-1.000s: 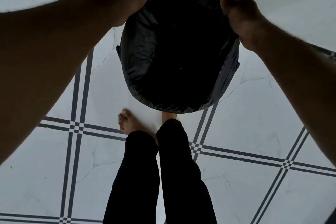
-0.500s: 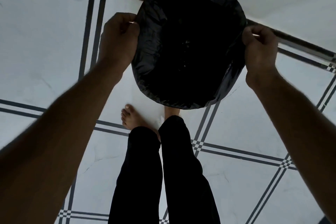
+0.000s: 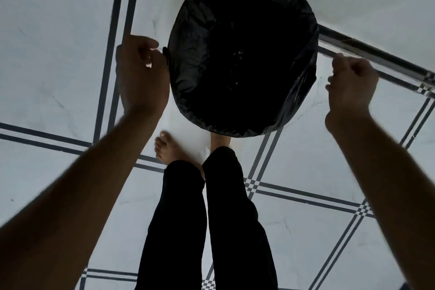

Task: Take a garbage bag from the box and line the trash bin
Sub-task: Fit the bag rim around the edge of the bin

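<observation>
Garbage bag [image 3: 242, 54]: one, black and glossy, spread over the mouth of one round trash bin [image 3: 294, 110] in the head view, which is the only view. Its plastic folds down over the rim all the way round, so the bin's own wall hardly shows, and the inside is a dark hollow in which nothing can be made out. The bin stands on the floor [image 3: 58, 54] straight ahead of the person, just beyond the toes.

Two hands are in view. The left hand [image 3: 142, 77] sits at the bin's left edge, fingers loosely curled, right against the plastic; whether it pinches the bag or only touches it I cannot tell. The right hand [image 3: 352, 85] is off to the right, clear of the bag, its fingers curled in on nothing.

Two legs in dark trousers [image 3: 202, 219] run down the middle, with one bare foot [image 3: 168, 150] plainly showing; the other is mostly hidden under the bin. White tiles carry dark double lines.
</observation>
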{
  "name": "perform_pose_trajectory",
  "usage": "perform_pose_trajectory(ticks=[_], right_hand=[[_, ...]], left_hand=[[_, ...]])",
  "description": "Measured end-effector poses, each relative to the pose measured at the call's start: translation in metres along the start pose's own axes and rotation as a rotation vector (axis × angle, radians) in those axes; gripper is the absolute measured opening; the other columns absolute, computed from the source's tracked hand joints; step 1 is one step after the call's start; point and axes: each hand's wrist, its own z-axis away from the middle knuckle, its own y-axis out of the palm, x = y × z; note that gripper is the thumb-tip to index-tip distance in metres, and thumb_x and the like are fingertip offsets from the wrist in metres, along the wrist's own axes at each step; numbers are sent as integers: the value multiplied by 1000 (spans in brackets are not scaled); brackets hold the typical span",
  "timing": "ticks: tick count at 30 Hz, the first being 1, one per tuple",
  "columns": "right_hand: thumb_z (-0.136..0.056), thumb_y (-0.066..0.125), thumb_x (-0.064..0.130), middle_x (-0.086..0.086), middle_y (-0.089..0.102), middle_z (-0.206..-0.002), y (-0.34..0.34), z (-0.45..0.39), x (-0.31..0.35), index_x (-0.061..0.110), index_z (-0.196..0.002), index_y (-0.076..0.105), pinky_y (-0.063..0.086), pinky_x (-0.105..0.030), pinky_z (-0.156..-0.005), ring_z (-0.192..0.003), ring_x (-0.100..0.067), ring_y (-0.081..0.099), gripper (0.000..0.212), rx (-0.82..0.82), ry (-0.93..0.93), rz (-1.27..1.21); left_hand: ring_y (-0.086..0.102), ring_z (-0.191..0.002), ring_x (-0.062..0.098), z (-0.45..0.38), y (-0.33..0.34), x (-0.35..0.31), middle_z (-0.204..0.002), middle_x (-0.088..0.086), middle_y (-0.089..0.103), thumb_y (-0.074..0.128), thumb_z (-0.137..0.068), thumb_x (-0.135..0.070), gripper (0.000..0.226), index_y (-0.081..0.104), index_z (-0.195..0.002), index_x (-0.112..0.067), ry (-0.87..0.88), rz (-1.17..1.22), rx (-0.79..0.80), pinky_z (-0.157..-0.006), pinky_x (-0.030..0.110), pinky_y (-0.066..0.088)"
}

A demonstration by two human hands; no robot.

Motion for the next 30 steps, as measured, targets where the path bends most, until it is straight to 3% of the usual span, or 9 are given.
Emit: perform_pose_trajectory(ticks=[2,5,9,12,14,16,20,24,30], right_hand=[[-86,57,25,6,60,-76,-3,21,-14,21,-79,62,47,-29,-72,-74,-13,55,9,17,56,-3],[-92,55,25,1,70,-101,-2,47,-29,15,-106,67,54,-29,-87,-96,-14,66,20,136,96,-32],[-89,54,21,-1,68,-89,4,49,-27,19,-85,69,55,-37,-91,-91,-21,65,16,83,136,-129],[-81,52,20,-6,45,-75,5,50,-23,19,-64,52,44,-35,-71,-74,-21,42,18,83,182,-120],[-78,51,19,-6,34,-74,5,48,-17,17,-67,40,35,-33,-66,-73,-22,31,16,90,282,-139],[-82,52,21,-4,44,-74,4,44,-9,13,-74,50,42,-30,-66,-70,-20,41,11,118,385,-204],[-89,51,29,2,63,-80,-4,37,1,13,-94,62,51,-35,-96,-81,-15,61,20,285,491,-264],[-87,56,26,-3,63,-88,-7,35,8,12,-98,64,55,-40,-93,-90,-22,64,19,350,585,-264],[-90,53,32,-3,67,-102,-8,48,-7,15,-104,66,54,-41,-94,-100,-18,66,25,333,640,-284]], left_hand=[[55,-83,-1,21,1,14,-97,-14,59,47,-93,-16,18,59,-105,-20,-32,34,48,-80,13,47],[62,-93,8,35,5,18,-99,-16,61,52,-94,-25,19,56,-112,-25,-157,158,158,-93,38,55],[66,-106,17,36,2,18,-110,-4,70,53,-87,-36,28,62,-111,-25,-279,246,219,-99,47,53],[65,-99,15,32,1,12,-96,-5,67,52,-87,-38,16,65,-88,-29,-373,328,245,-96,43,54],[64,-104,11,32,3,9,-100,-8,68,51,-95,-36,20,67,-101,-26,-435,402,271,-84,30,54],[63,-112,12,32,3,6,-114,-7,68,48,-99,-35,30,64,-122,-22,-491,457,278,-81,27,54],[60,-118,15,31,5,3,-131,-2,62,47,-99,-42,41,55,-135,-24,-544,467,292,-79,27,52],[58,-119,17,32,6,1,-135,-3,57,44,-98,-51,45,48,-137,-29,-592,496,341,-81,33,53],[65,-102,16,31,-1,7,-109,0,66,33,-103,-51,44,58,-121,-19,-671,563,306,-80,30,54]])
